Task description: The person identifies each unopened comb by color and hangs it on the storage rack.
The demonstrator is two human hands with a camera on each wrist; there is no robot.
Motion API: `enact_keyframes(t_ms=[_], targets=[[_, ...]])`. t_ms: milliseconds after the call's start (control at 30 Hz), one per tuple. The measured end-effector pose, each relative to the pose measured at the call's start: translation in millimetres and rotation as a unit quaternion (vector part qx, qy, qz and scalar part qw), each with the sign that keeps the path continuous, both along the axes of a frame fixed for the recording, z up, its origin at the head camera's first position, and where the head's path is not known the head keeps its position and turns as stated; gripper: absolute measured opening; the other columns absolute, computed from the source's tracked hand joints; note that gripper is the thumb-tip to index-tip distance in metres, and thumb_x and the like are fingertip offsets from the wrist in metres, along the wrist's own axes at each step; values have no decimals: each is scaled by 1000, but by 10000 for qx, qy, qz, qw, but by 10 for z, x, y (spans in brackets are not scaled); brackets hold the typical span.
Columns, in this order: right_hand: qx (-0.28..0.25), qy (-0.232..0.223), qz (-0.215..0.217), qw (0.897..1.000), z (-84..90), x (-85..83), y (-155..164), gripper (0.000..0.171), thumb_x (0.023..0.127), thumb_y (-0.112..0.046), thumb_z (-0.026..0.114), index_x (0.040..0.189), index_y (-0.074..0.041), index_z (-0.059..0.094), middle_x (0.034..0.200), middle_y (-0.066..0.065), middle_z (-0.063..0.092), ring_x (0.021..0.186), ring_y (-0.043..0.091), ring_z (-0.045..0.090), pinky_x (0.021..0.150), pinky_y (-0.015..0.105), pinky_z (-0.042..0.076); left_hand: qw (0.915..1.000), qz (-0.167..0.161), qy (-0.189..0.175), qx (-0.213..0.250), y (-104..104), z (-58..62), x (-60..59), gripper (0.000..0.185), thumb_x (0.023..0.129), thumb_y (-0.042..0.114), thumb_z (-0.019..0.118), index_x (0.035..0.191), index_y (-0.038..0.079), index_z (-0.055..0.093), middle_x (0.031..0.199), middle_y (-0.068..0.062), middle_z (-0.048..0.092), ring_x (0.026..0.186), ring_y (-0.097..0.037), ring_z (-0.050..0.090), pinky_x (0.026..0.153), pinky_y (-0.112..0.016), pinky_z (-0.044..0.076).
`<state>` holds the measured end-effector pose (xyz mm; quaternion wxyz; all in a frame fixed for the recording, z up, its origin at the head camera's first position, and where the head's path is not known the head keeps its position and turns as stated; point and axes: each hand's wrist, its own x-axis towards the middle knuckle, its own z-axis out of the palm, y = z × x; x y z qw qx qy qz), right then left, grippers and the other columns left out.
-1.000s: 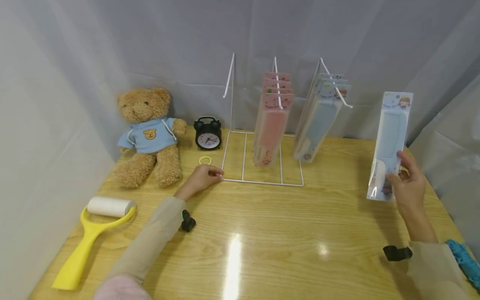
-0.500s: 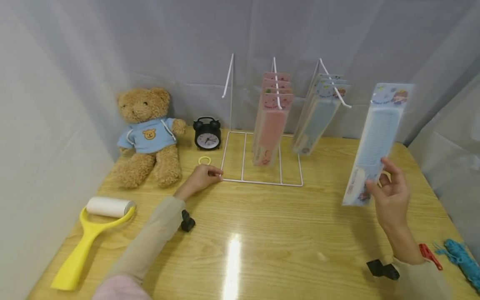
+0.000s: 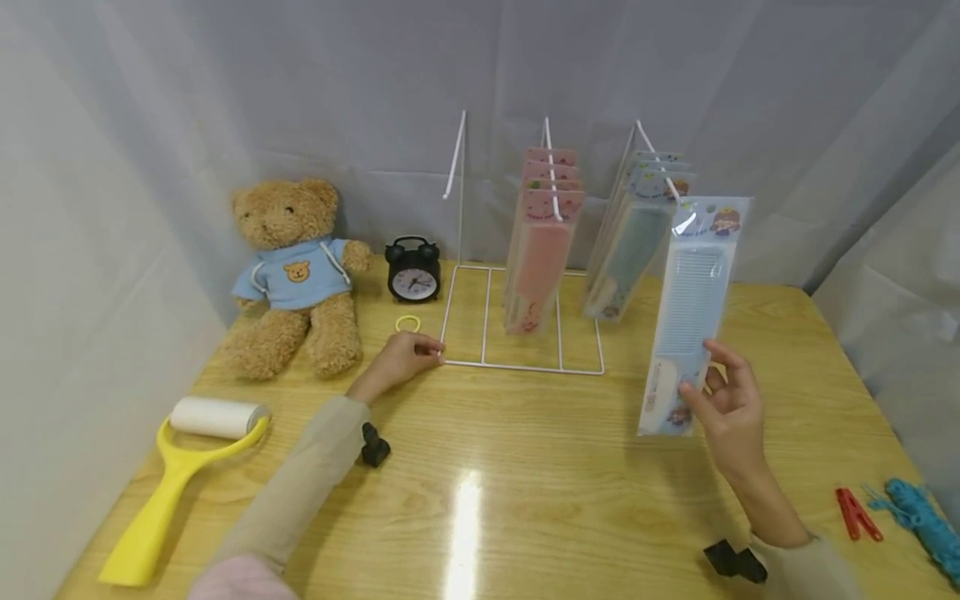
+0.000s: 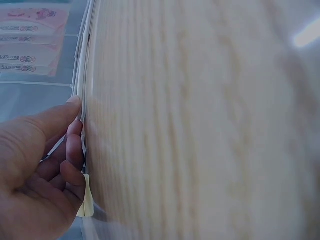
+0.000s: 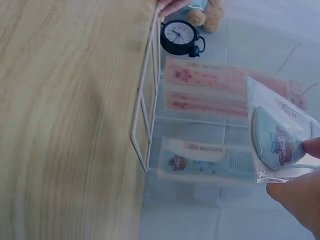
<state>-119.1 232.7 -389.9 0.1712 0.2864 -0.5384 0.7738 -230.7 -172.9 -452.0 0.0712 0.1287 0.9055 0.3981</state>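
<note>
My right hand (image 3: 731, 412) pinches the lower part of a packaged blue comb (image 3: 693, 300) between thumb and fingers, upright and slightly tilted. Its printed top overlaps the tip of the right prong of a white wire display rack (image 3: 525, 367) in the head view. Several packaged blue combs (image 3: 633, 250) hang on that prong, and several packaged pink combs (image 3: 542, 267) on the middle one. Nothing hangs on the left prong (image 3: 453, 158). With thumb and fingertips, my left hand (image 3: 405, 358) grips the rack's front left corner; the left wrist view shows the thumb (image 4: 62, 117) against the wire.
A teddy bear (image 3: 296, 275) in a blue hoodie and a black alarm clock (image 3: 413, 271) stand left of the rack. A yellow ring (image 3: 408, 319) lies by my left hand. A yellow-handled lint roller (image 3: 172, 479) lies front left; a red clothespin (image 3: 857, 515) and teal cord (image 3: 926, 525) front right.
My right hand has carried the packaged blue comb leftward from the right side to the front of the rack's right prong. The red clothespin has come into view. My left hand stays at the rack's corner.
</note>
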Motion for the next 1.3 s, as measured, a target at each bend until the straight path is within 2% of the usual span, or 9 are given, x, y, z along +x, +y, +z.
enact_keyframes(t_ms=[200,467,700,867,1100,1300], targets=[[78,-92,-106,9999,-71,-19,-61,51,85,23,50,133,6,42,118,8,47,109,15,57,87,20,50,10000,9,-28,-32,6,6,-3,26,88,10,67,109,-6,68,97,-17,70,92,-26,64,85,-39,51],[122,-287,-324,9990,-117,-88,-103,46,87,13,58,130,3,46,117,8,47,106,14,58,83,19,51,10000,8,-73,-57,-8,9,-8,27,89,12,66,111,-5,67,100,-17,69,94,-27,64,86,-39,50],[103,-657,-578,9961,-132,-293,-141,52,83,26,46,126,-3,50,115,7,45,104,11,57,82,17,51,10000,14,-87,-36,-9,12,-5,27,89,12,67,111,-4,67,100,-17,69,95,-27,64,87,-40,50],[115,-921,-880,9918,-170,-462,-166,55,80,28,43,121,-7,52,114,5,42,101,9,57,80,15,50,9999,-1,-101,-22,-6,-6,-12,26,89,12,67,110,-4,68,98,-16,70,93,-26,64,86,-39,51],[454,-869,-1239,9874,-249,-651,-176,53,79,28,47,116,-9,55,113,1,44,91,7,54,72,12,49,9999,28,-168,-25,-7,-21,-21,27,89,12,67,111,-3,68,100,-15,69,94,-25,63,87,-38,50],[913,-805,-1504,9811,-294,-798,-152,49,80,24,55,115,-10,57,113,-4,49,93,6,54,73,12,48,9999,36,-153,6,-3,1,-15,26,89,11,67,109,-5,68,98,-16,69,92,-25,64,85,-38,51]])
